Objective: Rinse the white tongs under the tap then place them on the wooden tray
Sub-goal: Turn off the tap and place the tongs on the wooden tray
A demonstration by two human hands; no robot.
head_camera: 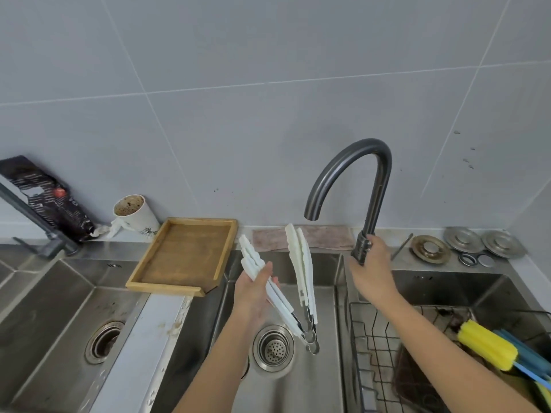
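Left hand (255, 289) grips one arm of the white tongs (301, 272), splayed over the sink (301, 383); right hand (368, 257) wraps the tap (357, 174) base, likely starting water.

Bright, even, diffuse light, no hard shadows; source not visible. Tiled wall (268, 84) evenly lit, slightly darker toward the top corners. Soft shadows only inside the steel sink basins (313, 293), deepest at the far left basin wall and at the near right under the wire rack (375, 338). Mild dull sheen on the steel rims and on the tap (357, 162), no blown-out glare. Strong wide-angle distortion: grout lines and counter edge bow, forearms stretch at the near edge. Overall softness with compression smear; white tongs (301, 263) slightly blurred, black packet (44, 198) print at far left unreadable.
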